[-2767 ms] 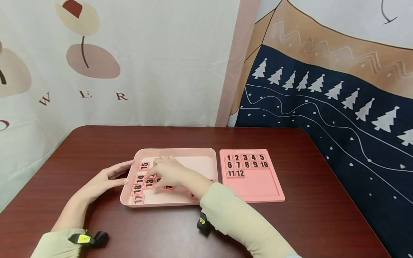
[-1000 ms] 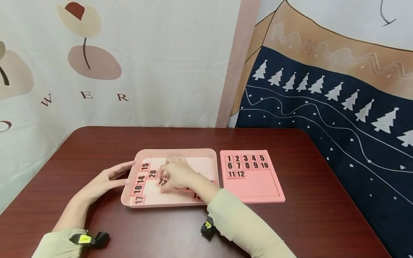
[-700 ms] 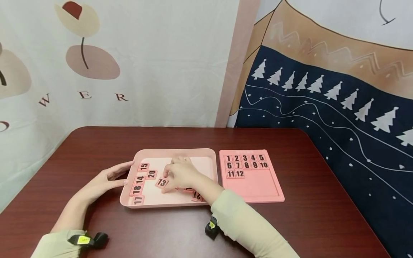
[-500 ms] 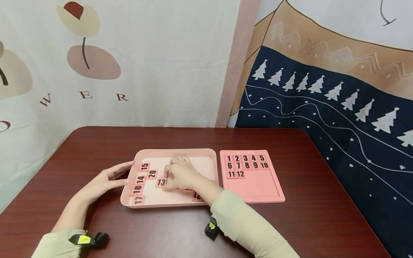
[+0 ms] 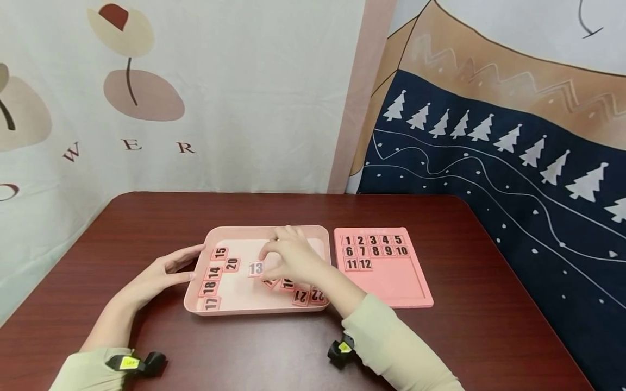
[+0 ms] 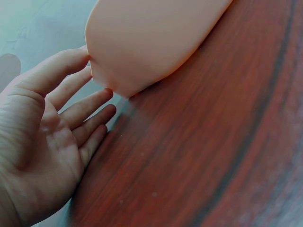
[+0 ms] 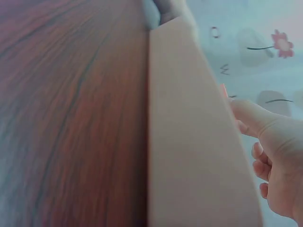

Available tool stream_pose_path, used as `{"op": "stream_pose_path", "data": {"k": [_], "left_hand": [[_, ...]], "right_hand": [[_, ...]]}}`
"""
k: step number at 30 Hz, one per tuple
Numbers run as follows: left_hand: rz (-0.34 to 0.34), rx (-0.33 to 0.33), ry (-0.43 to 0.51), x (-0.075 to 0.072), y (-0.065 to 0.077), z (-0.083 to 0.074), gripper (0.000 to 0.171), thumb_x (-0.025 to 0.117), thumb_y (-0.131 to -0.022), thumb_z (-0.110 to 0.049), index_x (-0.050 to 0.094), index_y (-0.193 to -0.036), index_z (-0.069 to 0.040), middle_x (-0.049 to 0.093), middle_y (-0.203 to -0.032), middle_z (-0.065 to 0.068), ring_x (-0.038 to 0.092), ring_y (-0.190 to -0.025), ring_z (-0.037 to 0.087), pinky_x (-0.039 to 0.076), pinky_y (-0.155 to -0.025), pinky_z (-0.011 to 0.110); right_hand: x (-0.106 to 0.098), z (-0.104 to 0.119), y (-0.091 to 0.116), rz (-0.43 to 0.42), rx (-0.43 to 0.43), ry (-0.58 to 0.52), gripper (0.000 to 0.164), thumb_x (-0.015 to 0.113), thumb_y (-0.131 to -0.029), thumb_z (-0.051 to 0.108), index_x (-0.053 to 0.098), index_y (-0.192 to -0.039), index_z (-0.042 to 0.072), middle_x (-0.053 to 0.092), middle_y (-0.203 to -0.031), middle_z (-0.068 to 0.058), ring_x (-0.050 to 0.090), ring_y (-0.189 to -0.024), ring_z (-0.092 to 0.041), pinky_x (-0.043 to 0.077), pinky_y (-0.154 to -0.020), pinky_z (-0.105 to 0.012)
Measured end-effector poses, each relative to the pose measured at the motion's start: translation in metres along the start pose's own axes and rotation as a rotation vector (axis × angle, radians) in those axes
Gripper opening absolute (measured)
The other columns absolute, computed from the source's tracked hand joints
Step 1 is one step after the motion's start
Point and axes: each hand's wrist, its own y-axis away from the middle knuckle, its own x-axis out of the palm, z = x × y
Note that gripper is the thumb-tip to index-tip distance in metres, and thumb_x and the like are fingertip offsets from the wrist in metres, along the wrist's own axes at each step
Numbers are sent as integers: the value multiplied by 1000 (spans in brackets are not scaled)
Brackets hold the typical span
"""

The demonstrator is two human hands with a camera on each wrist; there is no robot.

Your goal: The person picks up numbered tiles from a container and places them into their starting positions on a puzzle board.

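My right hand [image 5: 295,258] pinches the pink number tile 13 [image 5: 256,269] between thumb and forefinger, over the pale pink tray [image 5: 313,233]. In the right wrist view, a sliver of that tile [image 7: 223,90] shows beyond the tray's side wall, at the tip of the thumb. My left hand [image 5: 158,274] touches the tray's left side with nearly straight fingers; the left wrist view shows the fingertips right at the tray's corner. Tiles 15 [image 5: 220,253], 20 [image 5: 232,264], 14 [image 5: 214,272], 18 [image 5: 209,288] and 17 [image 5: 211,303] lie in the tray's left part.
Right of the tray lies a pink number board [image 5: 386,285], its upper rows filled with tiles 1 to 12. Tiles 21 [image 5: 300,297] and 22 [image 5: 318,296] lie upside down near the tray's front right, with others partly under my right hand. A brown table [image 5: 235,353] carries everything.
My right hand has drawn tile 13 rightward from beside the left tiles, turned it upright, and now has it raised slightly toward the tray's middle. The left hand stays put.
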Motion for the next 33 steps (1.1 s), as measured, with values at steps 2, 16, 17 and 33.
{"op": "stream_pose_path", "data": {"k": [2,16,17,33], "left_hand": [[3,5,-3,0,0,1,58,63,-91,-4,40,-144,-1,48,-139,-5,41,-121,-7,35,-93,12],[12,1,12,-3,-1,-1,58,62,-91,-4,39,-144,-1,47,-139,-6,41,-122,-5,35,-93,13],[14,2,13,-3,-1,-2,58,62,-91,-4,39,-145,-1,47,-139,-6,41,-122,-5,35,-93,13],[22,2,14,-1,1,-1,59,61,-92,-4,38,-145,-2,46,-140,-5,40,-122,-6,35,-93,13]], "right_hand": [[-8,-3,8,-28,-6,5,30,81,-72,44,72,-93,26,49,-99,5,41,-100,-14,28,-95,-38],[-53,-53,83,-243,18,-33,29,89,-66,26,75,-90,21,44,-91,6,38,-88,-16,28,-76,-37],[-55,-58,89,-245,33,-33,29,89,-66,26,75,-91,21,43,-90,6,37,-88,-15,28,-75,-37],[-61,-124,154,-221,205,28,31,91,-62,24,78,-90,19,48,-90,5,41,-95,-19,25,-75,-41]]}}
